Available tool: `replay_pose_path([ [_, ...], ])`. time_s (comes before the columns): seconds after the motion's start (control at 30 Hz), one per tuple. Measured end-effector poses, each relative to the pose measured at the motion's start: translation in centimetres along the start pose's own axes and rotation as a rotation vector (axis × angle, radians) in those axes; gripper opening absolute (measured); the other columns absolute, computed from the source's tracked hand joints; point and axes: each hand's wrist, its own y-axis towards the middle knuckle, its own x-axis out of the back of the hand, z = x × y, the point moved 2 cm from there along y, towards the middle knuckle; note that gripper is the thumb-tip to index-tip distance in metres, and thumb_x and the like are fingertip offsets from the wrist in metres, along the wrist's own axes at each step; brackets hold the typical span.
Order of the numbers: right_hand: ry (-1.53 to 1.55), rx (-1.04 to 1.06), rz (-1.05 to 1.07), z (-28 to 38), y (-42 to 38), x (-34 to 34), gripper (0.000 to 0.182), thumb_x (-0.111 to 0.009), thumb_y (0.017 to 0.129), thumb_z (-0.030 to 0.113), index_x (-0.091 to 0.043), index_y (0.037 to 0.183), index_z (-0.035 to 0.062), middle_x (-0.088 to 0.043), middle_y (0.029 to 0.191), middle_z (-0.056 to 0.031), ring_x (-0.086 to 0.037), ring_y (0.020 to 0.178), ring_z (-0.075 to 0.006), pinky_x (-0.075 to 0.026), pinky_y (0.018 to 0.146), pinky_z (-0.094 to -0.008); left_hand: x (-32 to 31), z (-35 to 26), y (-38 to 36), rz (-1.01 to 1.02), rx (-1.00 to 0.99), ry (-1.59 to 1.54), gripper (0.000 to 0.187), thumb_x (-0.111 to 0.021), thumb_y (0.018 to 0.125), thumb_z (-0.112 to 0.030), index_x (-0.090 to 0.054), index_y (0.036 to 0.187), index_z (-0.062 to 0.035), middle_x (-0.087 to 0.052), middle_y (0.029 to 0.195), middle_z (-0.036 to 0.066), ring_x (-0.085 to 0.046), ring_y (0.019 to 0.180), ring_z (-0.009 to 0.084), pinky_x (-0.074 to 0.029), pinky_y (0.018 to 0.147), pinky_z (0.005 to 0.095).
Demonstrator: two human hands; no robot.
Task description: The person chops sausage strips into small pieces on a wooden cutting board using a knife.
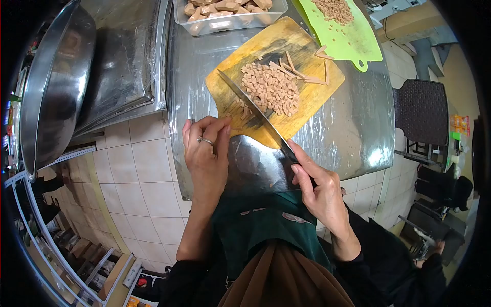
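My right hand [319, 192] grips the dark handle of a kitchen knife [258, 113]. Its long blade lies slantwise over a worn yellow cutting board [319, 100], along the left side of a heap of small pinkish-brown cubes [271, 87]. Several thin strips of the same food [309, 78] lie at the board's right side. At the board's lower left edge is my left hand [207, 153], wearing a ring, with fingers bent and thumb and fingertips close together. Whether anything is between those fingertips is hidden.
A clear plastic tub [230, 21] of brown sausage-like pieces stands behind the board. A green cutting mat [353, 43] at back right bears finely chopped bits. All rest on a metal table [353, 133]. A large steel bowl [59, 87] is at left, a dark stool [422, 110] at right.
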Motion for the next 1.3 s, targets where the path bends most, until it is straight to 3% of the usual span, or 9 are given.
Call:
replay_pose_path([
  [0.17, -0.029, -0.003, -0.01, -0.4, -0.3, 0.5, 0.041, -0.064, 0.101, 0.007, -0.063, 0.142, 0.01, -0.074, 0.111, -0.0269, -0.077, 0.089, -0.0358, -0.06, 0.073, -0.0398, -0.4, -0.9, 0.3, -0.003, 0.042, 0.03, 0.023, -0.081, 0.087, -0.014, -0.075, 0.108, -0.0094, -0.064, 0.106, 0.008, -0.061, 0.103, 0.0268, -0.037, 0.112, 0.0531],
  [0.37, -0.044, 0.031, 0.002, -0.3, -0.5, 0.8, 0.041, -0.065, 0.1, 0.006, -0.064, 0.141, 0.0115, -0.075, 0.105, -0.0256, -0.077, 0.085, -0.0349, -0.06, 0.07, -0.0393, -2.1, -1.5, 0.9, -0.034, 0.039, 0.18, 0.025, -0.084, 0.083, -0.023, -0.075, 0.104, -0.0136, -0.062, 0.111, 0.006, -0.059, 0.11, 0.0248, -0.03, 0.112, 0.0545],
  [0.83, -0.151, 0.14, 0.017, -0.8, -0.3, 2.3, 0.045, -0.067, 0.099, 0.01, -0.064, 0.143, 0.0192, -0.069, 0.078, -0.0187, -0.068, 0.063, -0.0342, -0.054, 0.06, -0.0423, -2.8, -1.2, 1.1, -0.024, 0.045, 0.246, 0.021, -0.082, 0.081, -0.018, -0.073, 0.1, -0.0154, -0.061, 0.113, 0.005, -0.058, 0.112, 0.0247, -0.02, 0.116, 0.0617],
  [1.03, -0.226, 0.162, 0.041, -1.1, 1.2, 1.6, 0.046, -0.066, 0.099, 0.01, -0.063, 0.144, 0.0199, -0.07, 0.079, -0.0192, -0.068, 0.064, -0.0352, -0.054, 0.06, -0.0435, -2.8, -1.1, 1.1, -0.005, 0.062, 0.24, 0.02, -0.082, 0.082, -0.018, -0.074, 0.101, -0.0149, -0.062, 0.113, 0.004, -0.058, 0.113, 0.0244, -0.019, 0.117, 0.0614],
  [1.3, -0.071, 0.084, 0.049, -0.9, 2.0, 1.2, 0.045, -0.064, 0.101, 0.01, -0.061, 0.145, 0.0168, -0.076, 0.105, -0.0227, -0.077, 0.088, -0.0363, -0.06, 0.074, -0.0406, -1.8, -0.9, 1.1, 0.008, 0.09, 0.072, 0.012, -0.077, 0.092, -0.018, -0.077, 0.102, -0.0133, -0.066, 0.112, 0.003, -0.059, 0.112, 0.0228, -0.017, 0.118, 0.058],
])
